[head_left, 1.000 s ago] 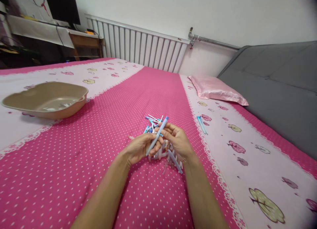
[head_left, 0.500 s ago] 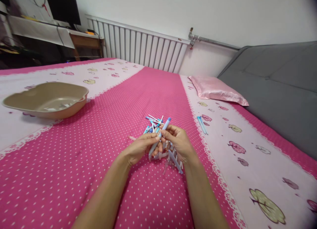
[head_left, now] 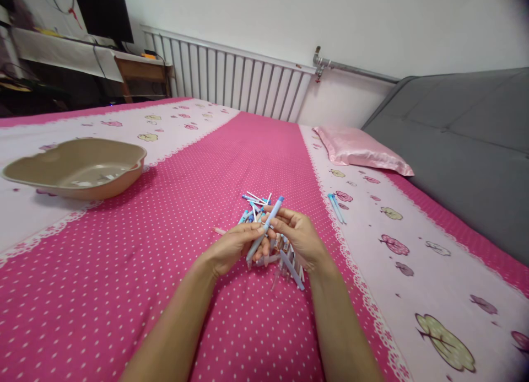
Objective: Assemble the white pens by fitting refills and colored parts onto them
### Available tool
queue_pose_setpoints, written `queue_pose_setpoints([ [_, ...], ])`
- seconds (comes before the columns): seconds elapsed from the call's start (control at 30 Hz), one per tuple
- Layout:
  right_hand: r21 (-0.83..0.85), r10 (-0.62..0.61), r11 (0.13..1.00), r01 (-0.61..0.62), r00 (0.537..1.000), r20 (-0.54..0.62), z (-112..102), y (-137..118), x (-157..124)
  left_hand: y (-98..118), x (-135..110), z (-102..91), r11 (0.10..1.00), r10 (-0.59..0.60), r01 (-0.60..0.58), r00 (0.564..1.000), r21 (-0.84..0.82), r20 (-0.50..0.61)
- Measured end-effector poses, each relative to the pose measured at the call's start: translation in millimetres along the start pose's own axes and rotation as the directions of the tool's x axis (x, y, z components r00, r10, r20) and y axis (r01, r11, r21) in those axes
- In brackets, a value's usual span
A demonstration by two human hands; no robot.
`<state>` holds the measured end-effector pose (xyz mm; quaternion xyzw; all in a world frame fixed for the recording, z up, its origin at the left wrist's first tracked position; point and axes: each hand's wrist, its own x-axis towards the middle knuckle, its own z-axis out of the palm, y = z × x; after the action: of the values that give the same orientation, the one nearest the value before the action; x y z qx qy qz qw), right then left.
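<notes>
Both of my hands meet over a heap of pens and pen parts (head_left: 257, 204) on the pink dotted bedspread (head_left: 173, 249). My left hand (head_left: 231, 248) and my right hand (head_left: 298, 232) are both closed on one light blue pen (head_left: 264, 229), which points up and away from me. Its darker blue tip sticks out past my right fingers. More loose white and blue pieces (head_left: 289, 266) lie under my right wrist.
A tan basin (head_left: 74, 168) stands on the bed at the far left. Two blue pens (head_left: 335, 207) lie apart to the right of the heap. A pink pillow (head_left: 359, 149) rests against a grey sofa back (head_left: 463, 145). A white radiator (head_left: 231, 79) lines the wall.
The pen has shifted only slightly between my fingers. Both hands stay in the same place over the heap.
</notes>
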<state>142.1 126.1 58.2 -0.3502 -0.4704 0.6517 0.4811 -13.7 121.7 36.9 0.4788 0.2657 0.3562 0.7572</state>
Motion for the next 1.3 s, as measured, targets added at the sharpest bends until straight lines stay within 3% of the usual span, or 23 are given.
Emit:
queue_pose_setpoints([
  [0.53, -0.116, -0.053, 0.992, 0.05, 0.998, -0.024, 0.6, 3.4, 1.6, 4.7, -2.0, 5.2, 0.994, 0.029, -0.03, 0.999, 0.104, 0.018],
  [0.77, -0.144, -0.054, 0.989, 0.046, 0.997, -0.055, 4.6, 4.0, 1.1, 3.6, -2.2, 4.6, 0.997, 0.009, -0.01, 1.0, 0.073, 0.017],
  [1.3, 0.111, -0.013, 0.994, 0.006, 0.998, 0.069, 1.9, -4.9, -1.9, 5.6, -4.0, 4.0, 1.0, 0.005, -0.005, 1.0, 0.014, 0.013],
])
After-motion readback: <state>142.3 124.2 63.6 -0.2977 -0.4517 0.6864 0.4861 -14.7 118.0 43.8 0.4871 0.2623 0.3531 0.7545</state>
